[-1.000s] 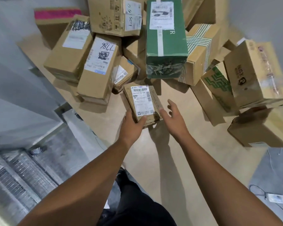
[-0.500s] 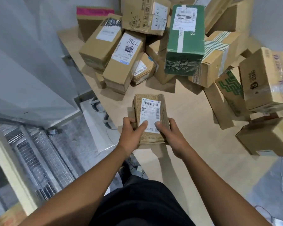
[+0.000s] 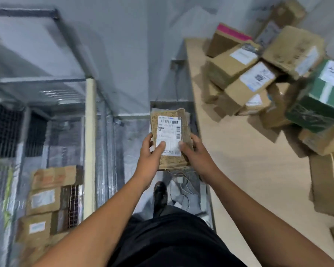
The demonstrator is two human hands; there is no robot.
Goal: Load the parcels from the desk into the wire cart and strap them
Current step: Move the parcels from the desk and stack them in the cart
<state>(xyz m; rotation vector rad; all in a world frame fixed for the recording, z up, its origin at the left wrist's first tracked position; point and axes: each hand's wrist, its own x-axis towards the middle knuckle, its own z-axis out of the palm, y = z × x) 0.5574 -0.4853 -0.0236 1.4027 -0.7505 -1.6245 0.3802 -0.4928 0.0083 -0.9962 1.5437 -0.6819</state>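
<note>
Head camera. Holding a flat brown parcel (image 3: 167, 114) in both hands, white label up, long side pointing away. Gripping its near left edge with the left hand (image 3: 151, 157): thumb laid on the label, fingers wrapped round the side. Gripping the near right edge with the right hand (image 3: 198, 155) the same way, thumb on the label's lower right corner, fingers curled under. Carried in the air over the floor gap, just left of the desk (image 3: 249, 170) and clear of its top, right of the wire cart (image 3: 108, 135) and not yet inside it.

On the left, the cart's mesh walls and a pale upright post (image 3: 90, 141). Behind the mesh, near and low, stacked boxes (image 3: 46, 199), brown, with pale labels facing up.

On the far right of the desk, a heap of brown boxes (image 3: 245, 78) leaning on one another, with a green box (image 3: 316, 108) tilted against its right side. More brown cardboard along the right edge, blurred.

Down on the floor below the parcel, a dark shoe (image 3: 159, 191) and a tangle of cables (image 3: 183, 185) just to its right.
</note>
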